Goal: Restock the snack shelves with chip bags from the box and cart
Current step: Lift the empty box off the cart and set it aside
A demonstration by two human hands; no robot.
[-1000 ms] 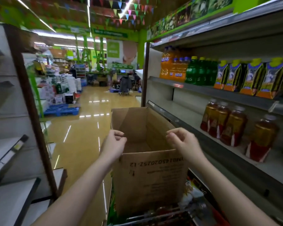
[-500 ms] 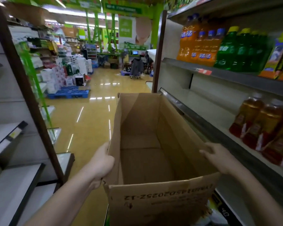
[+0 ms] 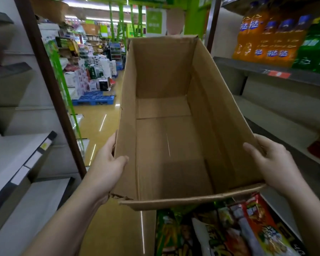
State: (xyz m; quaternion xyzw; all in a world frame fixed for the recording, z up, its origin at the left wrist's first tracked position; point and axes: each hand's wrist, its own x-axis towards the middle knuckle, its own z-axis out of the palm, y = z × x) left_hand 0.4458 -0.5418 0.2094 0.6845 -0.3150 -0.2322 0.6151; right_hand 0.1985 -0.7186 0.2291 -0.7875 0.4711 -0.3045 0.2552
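An open brown cardboard box [image 3: 166, 141] fills the middle of the view, raised in the aisle, and nothing lies inside it. My left hand [image 3: 107, 167] grips its left wall, thumb inside the rim. My right hand [image 3: 272, 161] grips its right wall near the torn near edge, thumb over the rim. Below the box, several chip bags [image 3: 229, 231] in green, white and red lie in the cart at the bottom right.
Grey shelves [image 3: 22, 159] stand bare on the left. The right shelving [image 3: 277, 72] carries orange and green drink bottles above and dark bottles lower right. A blue pallet [image 3: 93, 97] with stacked goods sits down the yellow-floored aisle.
The box has come up from the cart and tipped toward me, so its inside now shows. Both hands moved from its top rim to its side walls.
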